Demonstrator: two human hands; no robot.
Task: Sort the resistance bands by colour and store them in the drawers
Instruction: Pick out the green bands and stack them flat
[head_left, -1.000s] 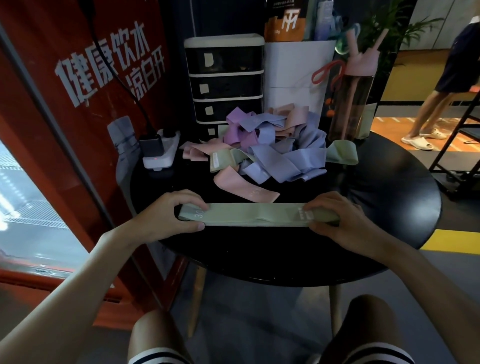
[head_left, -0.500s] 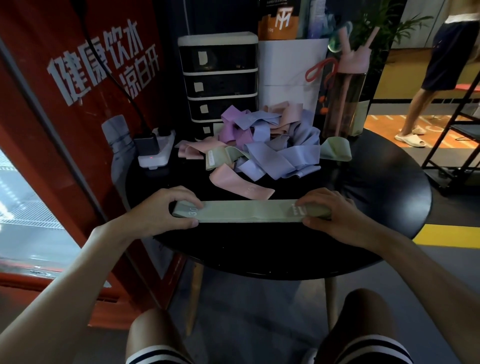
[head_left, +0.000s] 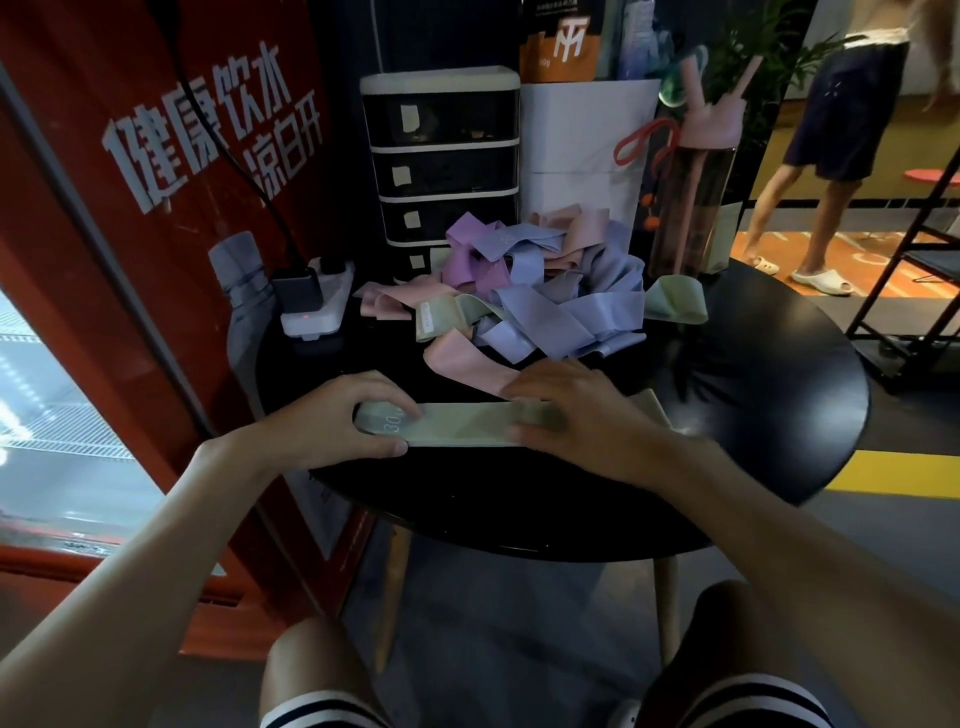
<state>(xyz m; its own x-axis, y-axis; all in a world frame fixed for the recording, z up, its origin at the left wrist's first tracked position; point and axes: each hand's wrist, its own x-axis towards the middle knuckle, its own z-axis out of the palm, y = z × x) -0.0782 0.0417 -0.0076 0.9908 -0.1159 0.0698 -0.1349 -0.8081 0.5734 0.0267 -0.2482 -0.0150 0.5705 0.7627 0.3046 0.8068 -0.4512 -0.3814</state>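
1. Because the green band lies flat along the near edge of the tabletop, I read this as a folding step. The left grip pinches its left end, thumb under and fingers over, to anchor it.
2. The right grip is curled over the band's middle and seems to be grasping a fold. Motion blur hides the fingertips, so I judge rather than see that it is doubling the strip to fit a drawer.
3. Just behind the hands, a pink band trails out of the mixed pile of lilac, purple, pink and green bands, unsorted at the tabletop's centre.
4. A second green band sits at the pile's right edge, a likely partner for this one.
5. Farthest back, the drawers stand closed at the tabletop's far edge, each front carrying a pale tag. Nothing can be stored until one is pulled open.
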